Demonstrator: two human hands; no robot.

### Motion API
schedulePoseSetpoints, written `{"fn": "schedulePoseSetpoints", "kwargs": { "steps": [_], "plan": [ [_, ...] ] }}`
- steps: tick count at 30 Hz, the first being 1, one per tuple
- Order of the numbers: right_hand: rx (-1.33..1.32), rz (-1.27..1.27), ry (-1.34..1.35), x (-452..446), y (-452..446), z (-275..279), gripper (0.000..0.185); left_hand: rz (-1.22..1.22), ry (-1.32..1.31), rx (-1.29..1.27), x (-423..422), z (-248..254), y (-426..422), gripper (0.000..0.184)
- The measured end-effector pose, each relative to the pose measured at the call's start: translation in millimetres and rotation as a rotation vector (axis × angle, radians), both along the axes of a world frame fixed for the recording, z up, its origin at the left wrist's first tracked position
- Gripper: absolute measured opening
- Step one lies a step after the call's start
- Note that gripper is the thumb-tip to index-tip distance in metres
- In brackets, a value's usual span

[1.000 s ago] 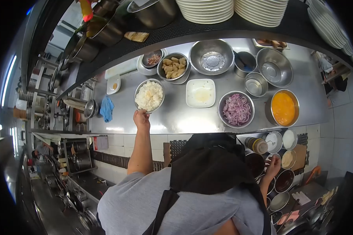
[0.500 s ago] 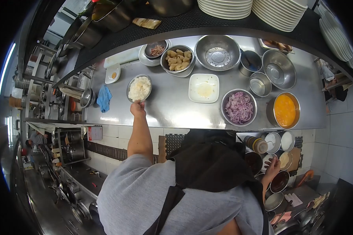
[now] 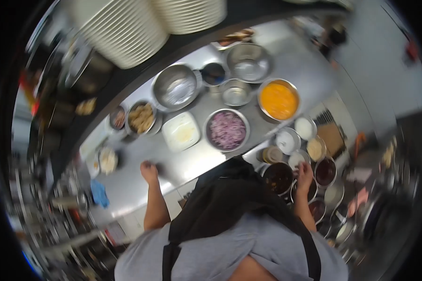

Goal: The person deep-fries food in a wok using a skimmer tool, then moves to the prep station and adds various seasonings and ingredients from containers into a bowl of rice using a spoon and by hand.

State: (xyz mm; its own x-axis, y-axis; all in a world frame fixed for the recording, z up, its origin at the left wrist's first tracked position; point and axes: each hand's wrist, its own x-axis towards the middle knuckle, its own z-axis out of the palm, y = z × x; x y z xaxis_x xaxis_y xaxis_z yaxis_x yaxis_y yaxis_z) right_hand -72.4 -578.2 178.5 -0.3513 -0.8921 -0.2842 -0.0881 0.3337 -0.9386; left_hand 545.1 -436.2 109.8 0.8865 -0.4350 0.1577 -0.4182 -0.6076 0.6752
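The view is blurred by motion. My left hand (image 3: 149,171) is over the steel counter (image 3: 140,187), apart from the bowl of white rice (image 3: 109,160), which stands further left. Its fingers look curled, but blur hides whether anything is in them. My right hand (image 3: 305,172) hovers over the containers at the right, closest to a bowl of white contents (image 3: 298,160); its fingers are bent and their tips are unclear. A bowl of sliced purple onion (image 3: 227,130) and a white square dish (image 3: 182,131) are on the counter between my hands.
Orange liquid fills a bowl (image 3: 279,99) at the counter's right. Behind are a large steel bowl (image 3: 176,87), another steel bowl (image 3: 249,62) and a bowl of brown chunks (image 3: 141,117). Stacked plates (image 3: 122,33) stand on the shelf above. A blue cloth (image 3: 99,193) lies left.
The view has turned and swung toward the right. My left hand has let go of the rice bowl, which now stands apart from it. My right hand remains over the containers.
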Motion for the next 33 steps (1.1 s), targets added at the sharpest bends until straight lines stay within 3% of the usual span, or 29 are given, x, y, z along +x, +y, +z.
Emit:
{"fn": "schedulePoseSetpoints", "kwargs": {
  "steps": [1, 4, 7, 9, 13, 15, 18, 22, 24, 28, 30, 32, 33],
  "plan": [
    [0.031, -0.011, -0.01, 2.6, -0.1, 5.4, 0.016, -0.121, -0.066, 0.156, -8.5, 7.8, -9.9, 0.031],
    [-0.028, 0.035, 0.122, 6.7, -1.5, 14.0, 0.02, -0.384, -0.272, 0.175, -22.4, 21.2, -24.0, 0.022],
    [-0.016, -0.004, 0.079, 9.6, -1.9, 8.6, 0.02, -0.336, -0.258, 0.246, -12.5, 21.5, -24.8, 0.022],
    [-0.011, -0.024, 0.064, 13.6, 1.5, 8.7, 0.02, -0.319, -0.194, 0.401, -6.2, 26.5, -31.1, 0.028],
    [0.006, -0.016, 0.062, 16.6, 12.0, 11.6, 0.02, -0.295, -0.157, 0.474, -10.2, 32.5, -42.2, 0.039],
    [0.014, -0.04, 0.054, 14.6, 16.3, 10.0, 0.02, -0.421, -0.279, 0.676, -14.0, 30.1, -48.1, 0.051],
    [0.02, -0.072, 0.046, 9.9, 20.7, 12.1, 0.02, -0.446, -0.206, 0.83, -11.9, 31.7, -56.2, 0.055],
    [-0.002, -0.096, 0.024, 8.0, 29.2, 14.0, 0.021, -0.489, -0.173, 0.906, -1.1, 26.0, -57.9, 0.054],
    [-0.017, -0.115, 0.009, 8.1, 34.7, 17.2, 0.021, -0.639, -0.292, 0.963, 13.2, 9.7, -53.5, 0.049],
    [-0.072, -0.176, 0.024, 7.8, 52.8, 18.0, 0.021, -0.533, -0.262, 0.8, -30.5, 44.9, -49.2, 0.043],
    [-0.122, -0.212, 0.029, 8.7, 70.3, 22.6, 0.022, -0.311, -0.339, 0.51, -46.0, 46.6, -41.7, 0.036],
    [-0.18, -0.231, 0.097, 7.7, 91.3, 20.9, 0.02, -0.373, -0.506, 0.364, -24.6, 21.2, -29.2, 0.034],
    [-0.217, -0.275, 0.213, 12.3, 102.8, 21.8, 0.019, -0.553, -0.635, 0.436, 4.4, -5.9, -25.2, 0.034]
  ]
}}
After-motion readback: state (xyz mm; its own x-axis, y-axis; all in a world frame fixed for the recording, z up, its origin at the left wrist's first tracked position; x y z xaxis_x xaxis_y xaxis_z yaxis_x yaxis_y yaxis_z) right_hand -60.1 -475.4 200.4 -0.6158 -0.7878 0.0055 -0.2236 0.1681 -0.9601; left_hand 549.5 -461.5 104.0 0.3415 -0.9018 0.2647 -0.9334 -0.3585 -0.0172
